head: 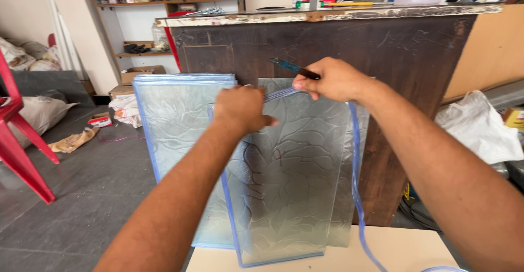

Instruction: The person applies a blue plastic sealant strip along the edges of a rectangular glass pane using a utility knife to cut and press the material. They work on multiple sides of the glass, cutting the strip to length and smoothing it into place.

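Two hands at work: left hand (242, 108) and right hand (330, 79), both at the top edge of the front glass panel (286, 179).
Panel position: upright, slightly tilted, its bottom edge standing on the pale board (404, 247), its top leaning toward the dark wooden counter (349, 43).
Panel surface: textured, with a leaf-like relief; blue edging already lines the left side and bottom.
Left-hand grip: fingers closed over the top left corner of the panel, steadying it.
Right-hand grip: fingers pinched together on the blue edging strip (356, 184) and on a small blue-handled tool (292, 67), right at the top edge.
Strip path: from the right hand it hangs down beside the right side of the panel and curls onto the board.
Seating advice: keep the strip's channel square over the glass edge and press it down a short length at a time.
Corner advice: hold the corner firmly so the panel does not rock while pressure is applied.
Slack advice: leave the hanging length loose, free of twists.
Hazard: bare glass edge under the fingers; a slip of the tool could chip it, in my judgement.
Nearby: stack of similar panels (174, 119) leaning just behind on the left; red chair (19, 152) well apart.
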